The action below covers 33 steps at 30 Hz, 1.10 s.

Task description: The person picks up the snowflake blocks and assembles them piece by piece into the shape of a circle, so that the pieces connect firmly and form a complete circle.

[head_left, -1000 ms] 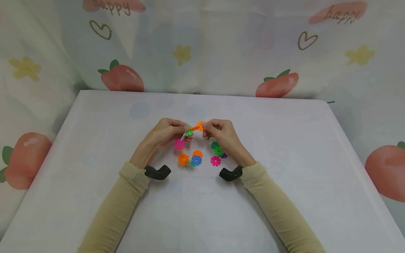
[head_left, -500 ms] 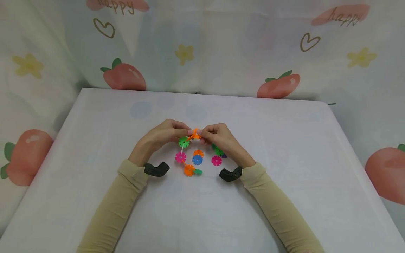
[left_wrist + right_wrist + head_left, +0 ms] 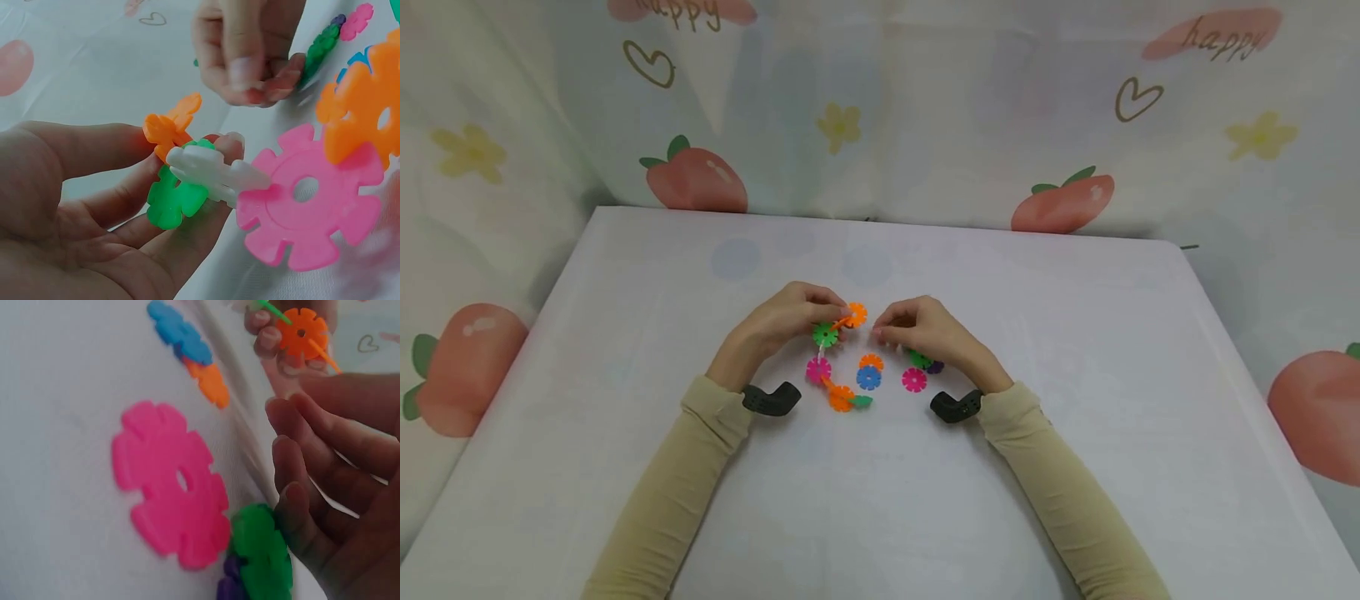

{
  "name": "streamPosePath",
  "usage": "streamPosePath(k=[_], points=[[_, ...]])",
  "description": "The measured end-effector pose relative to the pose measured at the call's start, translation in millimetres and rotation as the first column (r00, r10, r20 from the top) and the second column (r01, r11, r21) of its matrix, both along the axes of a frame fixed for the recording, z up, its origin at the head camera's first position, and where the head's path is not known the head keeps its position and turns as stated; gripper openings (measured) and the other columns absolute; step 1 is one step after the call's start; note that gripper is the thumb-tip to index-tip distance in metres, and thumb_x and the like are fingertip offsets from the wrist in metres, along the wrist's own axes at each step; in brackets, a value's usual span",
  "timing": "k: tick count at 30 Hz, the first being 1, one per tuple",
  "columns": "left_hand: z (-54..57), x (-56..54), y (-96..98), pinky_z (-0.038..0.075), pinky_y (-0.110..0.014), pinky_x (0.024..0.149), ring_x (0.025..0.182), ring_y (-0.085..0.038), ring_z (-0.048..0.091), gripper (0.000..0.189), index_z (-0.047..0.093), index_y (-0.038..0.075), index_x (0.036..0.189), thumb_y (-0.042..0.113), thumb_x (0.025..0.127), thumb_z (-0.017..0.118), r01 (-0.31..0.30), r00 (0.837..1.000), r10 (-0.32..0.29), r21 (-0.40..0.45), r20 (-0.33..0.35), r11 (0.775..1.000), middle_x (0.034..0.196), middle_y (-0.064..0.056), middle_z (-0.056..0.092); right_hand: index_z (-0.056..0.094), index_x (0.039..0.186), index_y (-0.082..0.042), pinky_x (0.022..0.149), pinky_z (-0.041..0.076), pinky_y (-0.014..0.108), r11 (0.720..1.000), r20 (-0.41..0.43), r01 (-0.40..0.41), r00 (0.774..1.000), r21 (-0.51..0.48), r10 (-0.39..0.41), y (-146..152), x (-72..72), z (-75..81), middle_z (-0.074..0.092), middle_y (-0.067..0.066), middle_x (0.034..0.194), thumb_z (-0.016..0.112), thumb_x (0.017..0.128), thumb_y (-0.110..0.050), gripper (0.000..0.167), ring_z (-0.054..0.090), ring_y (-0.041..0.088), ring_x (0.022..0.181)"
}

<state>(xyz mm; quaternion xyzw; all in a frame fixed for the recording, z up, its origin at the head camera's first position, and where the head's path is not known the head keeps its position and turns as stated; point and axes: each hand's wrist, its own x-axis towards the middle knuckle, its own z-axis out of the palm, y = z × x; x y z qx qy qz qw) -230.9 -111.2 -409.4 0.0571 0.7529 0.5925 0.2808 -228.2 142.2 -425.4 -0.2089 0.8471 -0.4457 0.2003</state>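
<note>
My left hand pinches one end of a chain of slotted snowflake discs between thumb and fingers. Its orange disc lies by the thumb tip, with a green disc against the fingers. From there the chain runs through a white disc and a pink disc to another orange disc and a green piece lower down. My right hand hovers just to the right with loosely bent fingers and holds nothing. Below it lies a loose green disc, partly hidden in the head view.
On the white table lie a loose pink disc, a purple disc by the green one, and a blue disc overlapping an orange disc. A patterned cloth hangs behind the table.
Both hands came together at the orange end of the chain, then parted. The right hand has let go of the orange piece; the left has moved slightly left with the chain.
</note>
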Motion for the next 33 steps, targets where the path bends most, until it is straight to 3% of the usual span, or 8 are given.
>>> streamPosePath(k=[4, 8, 13, 18, 25, 29, 33], points=[[0.1, -1.0, -3.1, 0.057, -0.029, 0.087, 0.084, -0.020, 0.072, 0.025, 0.068, -0.003, 0.116, 0.016, 0.103, 0.059, -0.002, 1.000, 0.002, 0.021, 0.002, 1.000, 0.105, -0.019, 0.073, 0.077, 0.104, -0.015, 0.081, 0.053, 0.030, 0.989, 0.000, -0.138, 0.990, 0.058, 0.138, 0, 0.8, 1.0, 0.073, -0.001, 0.099, 0.077, 0.092, -0.017, 0.012, 0.062, 0.019, 0.089], [-0.5, -1.1, -3.3, 0.057, -0.027, 0.083, 0.082, -0.019, 0.071, 0.025, 0.068, -0.004, 0.115, 0.015, 0.103, 0.059, -0.006, 1.000, 0.006, 0.032, 0.002, 0.999, 0.105, -0.020, 0.072, 0.076, 0.108, -0.019, 0.088, 0.052, 0.033, 0.954, -0.028, -0.266, 0.962, 0.137, 0.272, -5, 6.5, 6.3, 0.069, -0.002, 0.102, 0.082, 0.087, -0.018, 0.021, 0.060, 0.017, 0.097], [-0.3, -1.0, -2.2, 0.057, -0.026, 0.080, 0.082, -0.019, 0.071, 0.025, 0.068, -0.004, 0.116, 0.014, 0.103, 0.059, 0.000, 1.000, 0.000, 0.035, 0.002, 0.999, 0.106, -0.022, 0.072, 0.076, 0.106, -0.018, 0.088, 0.049, 0.034, 0.917, -0.098, -0.338, 0.926, 0.212, 0.364, -9, 10.5, 6.9, 0.064, -0.001, 0.100, 0.086, 0.084, -0.020, 0.024, 0.055, 0.017, 0.097], [-0.2, -1.3, -1.8, 0.058, -0.027, 0.079, 0.082, -0.018, 0.072, 0.024, 0.069, -0.004, 0.115, 0.014, 0.102, 0.059, 0.002, 1.000, -0.002, 0.039, 0.000, 0.999, 0.104, -0.020, 0.072, 0.070, 0.100, -0.016, 0.088, 0.050, 0.031, 0.935, -0.073, -0.281, 0.950, 0.216, 0.303, -9, 10.2, 5.0, 0.065, -0.003, 0.099, 0.086, 0.084, -0.019, 0.023, 0.057, 0.016, 0.095], [2.2, -1.6, -0.6, 0.057, -0.028, 0.081, 0.082, -0.018, 0.071, 0.023, 0.070, -0.002, 0.113, 0.017, 0.102, 0.062, 0.002, 1.000, -0.002, 0.018, -0.009, 1.000, 0.101, -0.018, 0.073, 0.071, 0.097, -0.018, 0.075, 0.050, 0.030, 0.964, 0.000, -0.222, 0.974, 0.145, 0.225, -5, 4.6, 3.7, 0.067, -0.002, 0.087, 0.080, 0.091, -0.025, 0.014, 0.059, 0.018, 0.080], [1.4, -0.6, -0.5, 0.056, -0.028, 0.083, 0.082, -0.018, 0.071, 0.024, 0.070, -0.001, 0.114, 0.019, 0.102, 0.063, 0.002, 1.000, -0.002, 0.000, -0.001, 1.000, 0.100, -0.016, 0.073, 0.071, 0.098, -0.016, 0.075, 0.050, 0.031, 0.987, 0.055, -0.155, 0.987, 0.048, 0.152, 3, 0.1, -0.6, 0.069, 0.001, 0.090, 0.077, 0.094, -0.024, 0.011, 0.060, 0.020, 0.080], [1.5, -0.8, 0.4, 0.057, -0.028, 0.086, 0.082, -0.019, 0.073, 0.027, 0.069, -0.002, 0.118, 0.019, 0.102, 0.062, -0.001, 1.000, 0.001, 0.011, 0.006, 1.000, 0.105, -0.018, 0.073, 0.069, 0.099, -0.011, 0.078, 0.056, 0.030, 0.996, 0.074, -0.007, 0.997, -0.085, 0.014, 9, -5.6, -3.2, 0.071, 0.006, 0.094, 0.075, 0.095, -0.022, 0.013, 0.066, 0.025, 0.082]])
